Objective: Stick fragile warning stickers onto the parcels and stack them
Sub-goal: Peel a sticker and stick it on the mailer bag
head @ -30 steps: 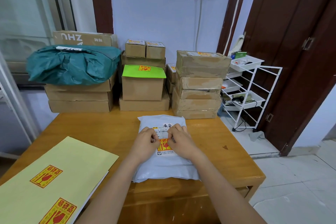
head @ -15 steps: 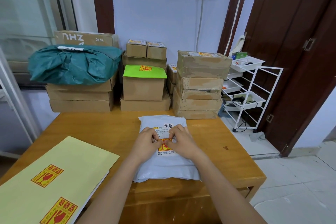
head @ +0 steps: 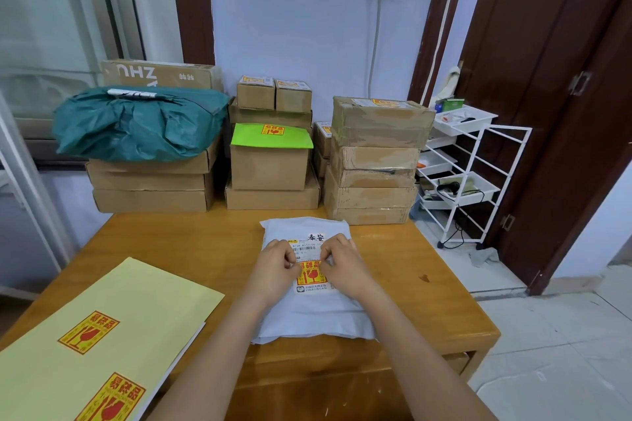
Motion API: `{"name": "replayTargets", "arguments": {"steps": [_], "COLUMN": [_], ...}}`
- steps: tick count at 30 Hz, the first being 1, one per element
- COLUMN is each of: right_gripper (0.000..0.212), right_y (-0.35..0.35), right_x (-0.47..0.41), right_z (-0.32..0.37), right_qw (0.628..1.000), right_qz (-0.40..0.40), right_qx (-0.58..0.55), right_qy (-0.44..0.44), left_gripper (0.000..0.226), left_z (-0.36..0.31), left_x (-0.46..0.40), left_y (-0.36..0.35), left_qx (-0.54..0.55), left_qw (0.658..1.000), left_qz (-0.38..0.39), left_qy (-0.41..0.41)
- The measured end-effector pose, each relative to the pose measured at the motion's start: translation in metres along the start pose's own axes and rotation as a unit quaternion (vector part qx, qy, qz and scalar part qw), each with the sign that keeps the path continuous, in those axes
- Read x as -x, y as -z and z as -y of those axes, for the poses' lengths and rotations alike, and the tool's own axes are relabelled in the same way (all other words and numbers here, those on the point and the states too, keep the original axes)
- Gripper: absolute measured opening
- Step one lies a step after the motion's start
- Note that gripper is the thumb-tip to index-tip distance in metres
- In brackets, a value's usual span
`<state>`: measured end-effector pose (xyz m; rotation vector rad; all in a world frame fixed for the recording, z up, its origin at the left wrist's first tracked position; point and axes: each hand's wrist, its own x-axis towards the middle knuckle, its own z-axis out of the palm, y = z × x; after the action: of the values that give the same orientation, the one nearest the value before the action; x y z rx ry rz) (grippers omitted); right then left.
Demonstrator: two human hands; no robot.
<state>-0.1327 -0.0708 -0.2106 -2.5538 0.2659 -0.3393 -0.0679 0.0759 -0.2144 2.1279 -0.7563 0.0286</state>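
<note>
A white plastic mailer parcel point(head: 309, 316) lies flat on the wooden table point(head: 171, 243) in front of me. A yellow and red fragile sticker point(head: 310, 276) sits on its shipping label. My left hand point(head: 273, 270) pinches the sticker's upper left corner with curled fingers. My right hand point(head: 346, 267) pinches the upper right corner the same way. At the near left lies a yellow backing sheet point(head: 143, 297) carrying two more fragile stickers point(head: 88, 331). Stacked cardboard parcels point(head: 372, 161) stand along the table's far edge, several bearing stickers.
A teal bag point(head: 136, 123) tops the left box stack point(head: 150, 181). The middle stack holds a green-topped box point(head: 270, 161). A white wire rack point(head: 472, 174) stands on the floor right of the table, beside a dark wooden door point(head: 547, 79).
Both hands stay at the sticker's top corners on the white parcel. Nothing else has visibly moved.
</note>
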Motion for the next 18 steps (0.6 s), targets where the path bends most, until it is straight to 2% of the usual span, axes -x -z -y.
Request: {"name": "replayTargets", "arguments": {"steps": [5, 10, 11, 15, 18], "right_gripper": [0.020, 0.011, 0.006, 0.020, 0.020], "right_y": [-0.001, -0.001, -0.001, -0.001, -0.001], "right_x": [0.000, 0.002, 0.002, 0.001, 0.003], "right_z": [-0.002, -0.004, -0.004, -0.006, -0.009], "right_qw": [0.999, 0.998, 0.998, 0.999, 1.000], "right_qz": [-0.015, -0.022, -0.021, -0.011, -0.021], "right_qx": [-0.034, -0.060, -0.063, -0.038, -0.001], "right_qy": [-0.009, -0.006, -0.004, 0.001, -0.003], "left_gripper": [0.019, 0.015, 0.018, 0.040, 0.050], "left_z": [0.002, 0.008, 0.010, 0.011, 0.010], "left_x": [0.000, 0.006, 0.007, 0.007, 0.006], "left_y": [0.003, 0.004, 0.003, 0.002, 0.001], "left_qx": [0.019, 0.046, 0.040, 0.007, -0.010], "left_qw": [1.000, 0.998, 0.998, 0.997, 0.997], "left_qz": [-0.002, 0.022, 0.028, 0.041, 0.046], "left_qy": [-0.011, -0.037, -0.048, -0.059, -0.056]}}
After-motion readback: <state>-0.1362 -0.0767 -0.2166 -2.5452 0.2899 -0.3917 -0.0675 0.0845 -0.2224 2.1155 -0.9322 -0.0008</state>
